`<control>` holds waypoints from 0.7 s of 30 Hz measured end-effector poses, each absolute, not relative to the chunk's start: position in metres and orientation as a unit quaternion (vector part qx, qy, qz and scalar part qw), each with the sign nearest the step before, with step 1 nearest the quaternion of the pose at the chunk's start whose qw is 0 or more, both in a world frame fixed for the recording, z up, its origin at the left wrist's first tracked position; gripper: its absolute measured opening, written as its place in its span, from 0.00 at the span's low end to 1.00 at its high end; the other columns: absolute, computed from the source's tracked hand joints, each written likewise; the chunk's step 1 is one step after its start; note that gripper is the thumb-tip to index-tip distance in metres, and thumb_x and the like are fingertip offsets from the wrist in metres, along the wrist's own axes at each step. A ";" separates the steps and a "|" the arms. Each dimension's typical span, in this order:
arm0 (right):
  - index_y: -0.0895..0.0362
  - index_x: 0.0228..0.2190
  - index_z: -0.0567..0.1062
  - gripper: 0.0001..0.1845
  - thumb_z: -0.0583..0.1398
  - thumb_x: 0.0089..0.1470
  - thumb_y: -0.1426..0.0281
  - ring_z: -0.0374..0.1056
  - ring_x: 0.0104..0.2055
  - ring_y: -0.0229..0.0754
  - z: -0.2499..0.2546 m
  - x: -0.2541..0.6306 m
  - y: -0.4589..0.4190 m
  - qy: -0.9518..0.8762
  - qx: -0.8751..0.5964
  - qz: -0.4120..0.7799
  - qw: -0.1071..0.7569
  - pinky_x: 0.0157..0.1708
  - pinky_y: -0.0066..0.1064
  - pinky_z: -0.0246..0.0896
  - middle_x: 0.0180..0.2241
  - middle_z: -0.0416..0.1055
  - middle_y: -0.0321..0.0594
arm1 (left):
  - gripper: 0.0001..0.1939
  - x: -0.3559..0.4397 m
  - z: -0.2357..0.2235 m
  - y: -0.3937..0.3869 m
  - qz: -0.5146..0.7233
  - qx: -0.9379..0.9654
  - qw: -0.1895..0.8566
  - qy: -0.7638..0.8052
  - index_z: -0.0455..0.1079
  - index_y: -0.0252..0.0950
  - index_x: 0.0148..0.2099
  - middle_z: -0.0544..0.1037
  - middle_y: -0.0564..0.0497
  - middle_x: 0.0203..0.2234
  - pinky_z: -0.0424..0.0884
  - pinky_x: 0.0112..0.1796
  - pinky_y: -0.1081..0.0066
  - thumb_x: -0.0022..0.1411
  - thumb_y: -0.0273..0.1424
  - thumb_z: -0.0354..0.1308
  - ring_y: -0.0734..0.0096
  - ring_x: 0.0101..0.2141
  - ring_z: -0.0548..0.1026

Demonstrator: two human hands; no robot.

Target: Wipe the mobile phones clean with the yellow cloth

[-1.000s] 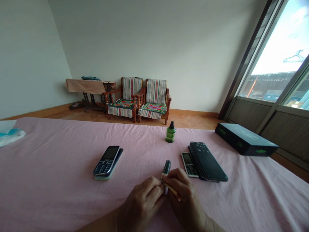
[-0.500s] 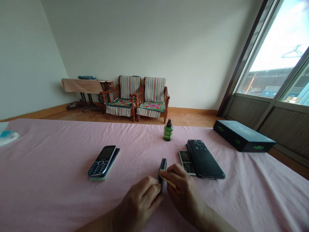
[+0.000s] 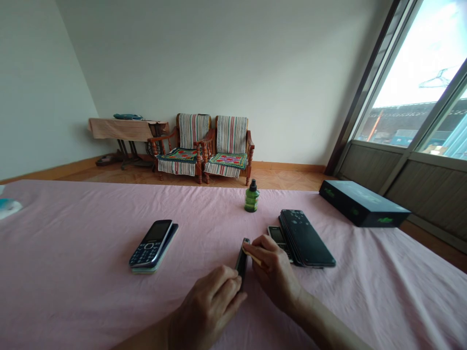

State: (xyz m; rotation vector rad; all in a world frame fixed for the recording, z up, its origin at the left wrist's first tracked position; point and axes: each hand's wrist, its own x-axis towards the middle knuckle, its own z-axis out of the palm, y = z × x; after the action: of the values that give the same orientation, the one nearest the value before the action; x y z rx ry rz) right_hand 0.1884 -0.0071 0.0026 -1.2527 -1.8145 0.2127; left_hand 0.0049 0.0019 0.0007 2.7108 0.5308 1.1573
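My left hand (image 3: 207,306) grips a small dark mobile phone (image 3: 241,266) that stands on its narrow side, edge up, over the pink cloth. A thin pale-yellow stick (image 3: 256,259) is pinched in my right hand (image 3: 277,279). Its front end and my fingertips are at the far end of the phone's upper edge; the stick's tip is hidden. Just beyond my right hand lies a keypad phone (image 3: 278,235), partly covered by that hand. Against it rests a stack of dark smartphones (image 3: 306,238).
Left of my hands, a blue keypad phone (image 3: 151,245) lies on another phone. A green spray bottle (image 3: 251,197) stands near the far edge of the pink cloth (image 3: 91,233). A black box (image 3: 365,204) sits at the right. Two wooden armchairs (image 3: 229,138) stand beyond.
My right hand with the stick has moved forward along the phone's edge to its far end. My left hand still holds the phone. The whole view has shifted slightly.
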 end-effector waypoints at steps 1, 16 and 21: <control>0.55 0.33 0.76 0.19 0.52 0.48 0.85 0.63 0.33 0.39 0.002 0.185 -0.012 -0.738 -0.498 0.091 0.446 0.31 0.28 0.59 0.32 0.65 0.39 | 0.08 0.005 0.001 0.002 0.385 0.903 0.074 0.178 0.65 0.34 0.44 0.72 0.49 0.35 0.73 0.41 0.78 0.71 0.25 0.45 0.73 0.37 0.75; 0.54 0.36 0.77 0.18 0.53 0.52 0.83 0.64 0.30 0.36 -0.008 0.193 0.004 -0.692 -0.527 0.097 0.484 0.28 0.25 0.57 0.31 0.65 0.37 | 0.09 0.007 0.004 0.002 0.389 0.905 0.044 0.165 0.65 0.34 0.43 0.72 0.50 0.34 0.74 0.42 0.80 0.71 0.24 0.44 0.74 0.38 0.76; 0.54 0.35 0.77 0.21 0.52 0.46 0.86 0.64 0.33 0.38 -0.002 0.179 -0.021 -0.734 -0.475 0.111 0.472 0.31 0.26 0.59 0.32 0.65 0.38 | 0.09 0.004 -0.001 0.003 0.391 0.902 0.053 0.176 0.66 0.33 0.43 0.72 0.49 0.34 0.75 0.38 0.75 0.70 0.24 0.45 0.72 0.35 0.75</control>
State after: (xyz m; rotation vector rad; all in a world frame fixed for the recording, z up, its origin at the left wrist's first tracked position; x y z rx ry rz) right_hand 0.1785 -0.0213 -0.0018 -1.1634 -1.7982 0.2714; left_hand 0.0039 0.0031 -0.0007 2.7424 0.5362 1.1876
